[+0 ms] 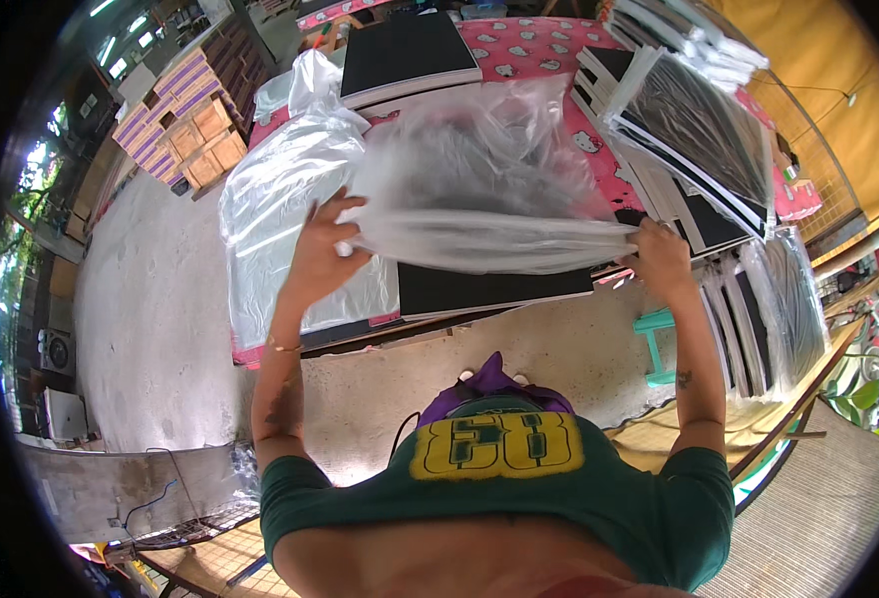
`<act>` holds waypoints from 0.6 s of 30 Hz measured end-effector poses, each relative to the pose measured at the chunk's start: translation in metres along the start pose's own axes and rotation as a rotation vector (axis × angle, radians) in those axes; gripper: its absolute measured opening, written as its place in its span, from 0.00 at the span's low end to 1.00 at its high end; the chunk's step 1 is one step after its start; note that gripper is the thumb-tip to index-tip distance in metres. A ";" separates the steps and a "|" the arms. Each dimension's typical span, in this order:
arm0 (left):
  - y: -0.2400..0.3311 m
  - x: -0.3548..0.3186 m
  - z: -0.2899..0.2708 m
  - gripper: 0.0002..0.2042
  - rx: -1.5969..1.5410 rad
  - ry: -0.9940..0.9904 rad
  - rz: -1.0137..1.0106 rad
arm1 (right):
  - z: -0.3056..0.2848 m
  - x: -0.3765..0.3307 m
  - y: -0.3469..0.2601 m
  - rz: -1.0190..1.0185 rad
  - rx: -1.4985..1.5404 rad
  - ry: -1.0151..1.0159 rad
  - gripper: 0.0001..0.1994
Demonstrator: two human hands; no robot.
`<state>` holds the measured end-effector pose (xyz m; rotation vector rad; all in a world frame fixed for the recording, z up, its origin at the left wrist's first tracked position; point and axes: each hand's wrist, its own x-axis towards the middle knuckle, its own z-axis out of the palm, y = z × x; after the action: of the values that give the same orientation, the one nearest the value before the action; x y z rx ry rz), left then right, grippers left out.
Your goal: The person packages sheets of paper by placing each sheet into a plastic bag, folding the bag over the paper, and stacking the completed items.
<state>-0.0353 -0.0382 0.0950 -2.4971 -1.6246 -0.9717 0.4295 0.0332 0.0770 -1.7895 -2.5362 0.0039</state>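
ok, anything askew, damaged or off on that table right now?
Nothing damaged or spilled. The left hand and right hand hold a clear plastic bag stretched open above a black board. Loose plastic sheeting lies crumpled at the table's left end. The bagged boards on the right lean overlapped, not squared.

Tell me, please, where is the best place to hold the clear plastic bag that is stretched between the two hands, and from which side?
Probably at its near open edge, from the person's side. The clear plastic bag is limp; the left hand and right hand pinch opposite corners, keeping that edge taut above the black board.
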 end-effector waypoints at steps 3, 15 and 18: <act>0.035 0.014 -0.047 0.12 -0.964 -0.118 -0.131 | 0.000 0.007 0.016 -0.215 0.846 -0.214 0.16; 0.048 -0.008 -0.036 0.23 -1.307 -0.351 -0.124 | -0.020 0.009 0.024 -0.609 1.784 -0.148 0.26; 0.110 0.029 -0.027 0.27 -0.213 -1.302 -0.137 | -0.048 0.013 0.034 -0.475 2.028 0.241 0.22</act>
<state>0.0506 -0.0740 0.1666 -3.4160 -1.8819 0.8102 0.4589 0.0557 0.1247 -0.2615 -1.2134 1.4630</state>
